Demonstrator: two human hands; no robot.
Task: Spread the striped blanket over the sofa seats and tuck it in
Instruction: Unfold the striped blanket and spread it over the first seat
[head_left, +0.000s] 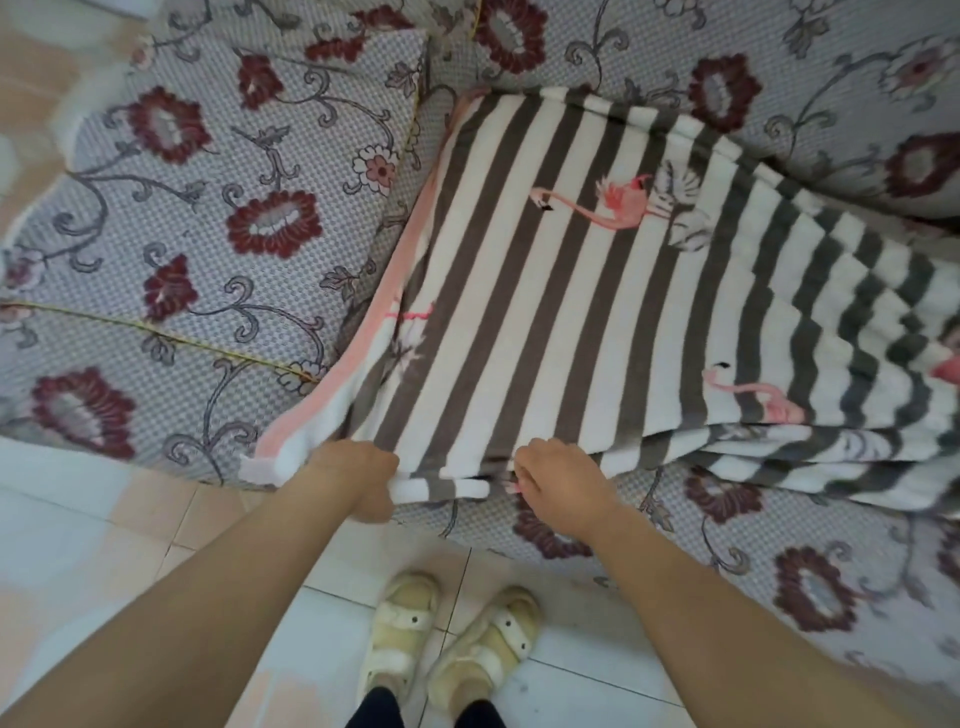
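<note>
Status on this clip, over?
Both hands, left hand and right hand, gripping striped blanket at near edge. Right side bunched. Left seat uncovered.

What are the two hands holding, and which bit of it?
Both hands grip the striped blanket by its near edge at the front of the sofa seat: the left hand near the pink-trimmed corner, the right hand further along.

The striped blanket (597, 291) lies on the sofa (208, 218) seat, running from centre to right, bunched at the far right. Both hands sit at its near edge: left hand (358, 478) left, right hand (558, 483) right. Slippers (447, 639) stand on the floor (78, 519) nearest
</note>
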